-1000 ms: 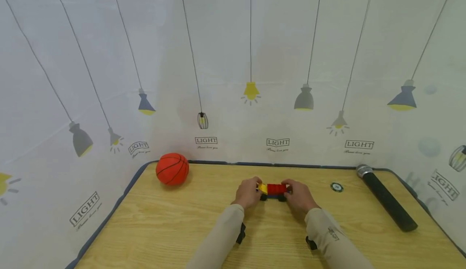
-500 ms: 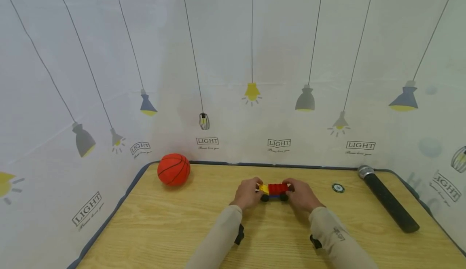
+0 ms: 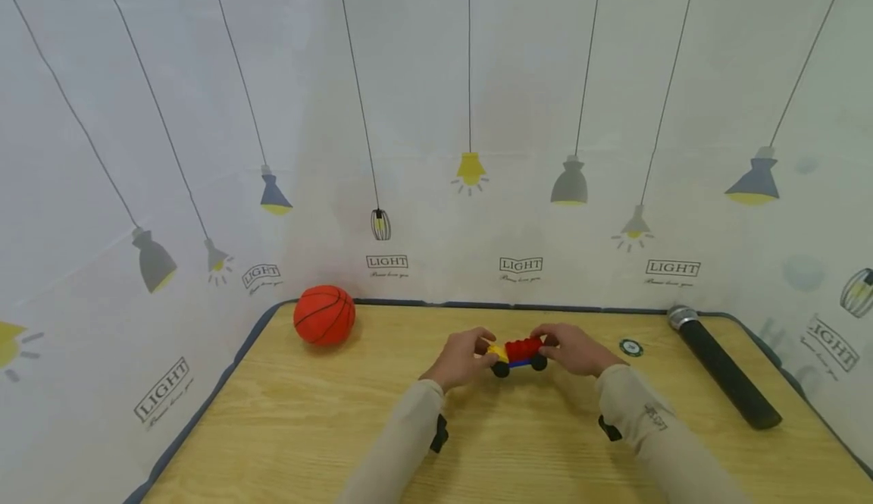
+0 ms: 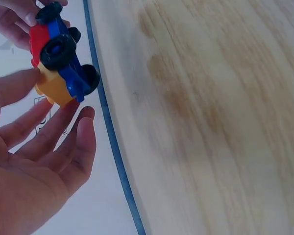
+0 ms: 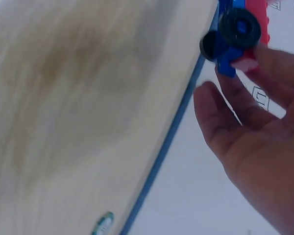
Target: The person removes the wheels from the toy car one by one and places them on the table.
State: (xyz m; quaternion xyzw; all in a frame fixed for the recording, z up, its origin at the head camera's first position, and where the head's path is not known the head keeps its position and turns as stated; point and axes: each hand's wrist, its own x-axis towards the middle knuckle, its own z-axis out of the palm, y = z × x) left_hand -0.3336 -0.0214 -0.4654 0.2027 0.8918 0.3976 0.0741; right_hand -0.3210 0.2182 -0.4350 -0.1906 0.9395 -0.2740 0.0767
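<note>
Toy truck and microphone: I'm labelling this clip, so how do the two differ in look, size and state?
The toy truck mixes red, yellow, blue and black; the microphone is black and silver.
The microphone is longer than the toy truck.
The toy truck is held between the left hand and right hand; the microphone lies untouched on the table.
Both have black parts.

Red ball (image 3: 324, 315) at left — round chip (image 3: 630, 347) near black microphone (image 3: 727, 375), right.
</note>
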